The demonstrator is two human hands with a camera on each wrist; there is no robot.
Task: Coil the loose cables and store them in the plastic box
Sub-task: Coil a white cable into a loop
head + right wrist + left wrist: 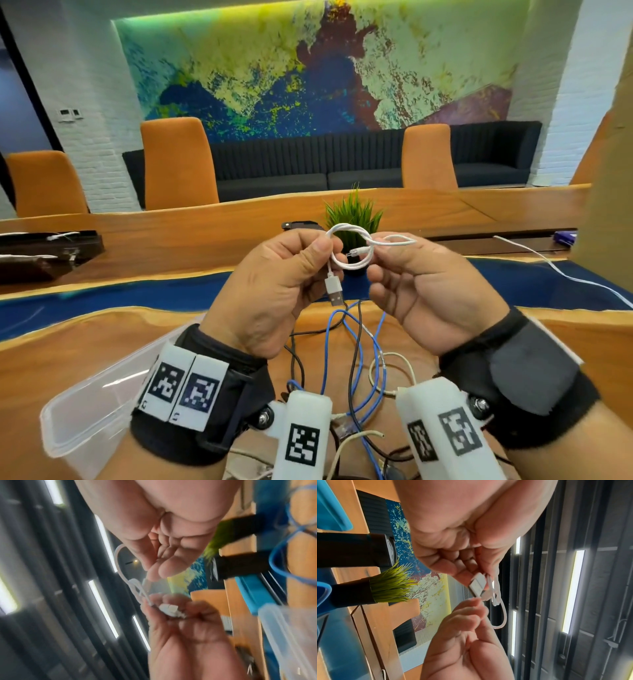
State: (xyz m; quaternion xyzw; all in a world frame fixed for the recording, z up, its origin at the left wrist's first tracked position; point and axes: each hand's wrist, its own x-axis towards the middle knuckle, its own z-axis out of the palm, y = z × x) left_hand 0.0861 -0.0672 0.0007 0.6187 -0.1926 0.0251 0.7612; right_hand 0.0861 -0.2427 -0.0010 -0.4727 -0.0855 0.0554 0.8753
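Both hands hold a short white USB cable [352,248] wound into a small coil above the table. My left hand [320,255] pinches the coil's left side, and the USB plug [334,291] hangs below its thumb. My right hand [376,255] pinches the right side, where a small loop sticks out. The left wrist view shows the plug [477,586] against the left fingertips [464,574]. The clear plastic box [85,411] stands at the lower left. Blue [376,359], black [354,342] and cream [394,368] cables lie tangled under my wrists.
A small potted green plant [354,216] stands just behind the hands. Another white cable [565,274] trails across the table's blue strip at the right. A dark tray [41,253] sits far left. Orange chairs [178,164] line the far edge.
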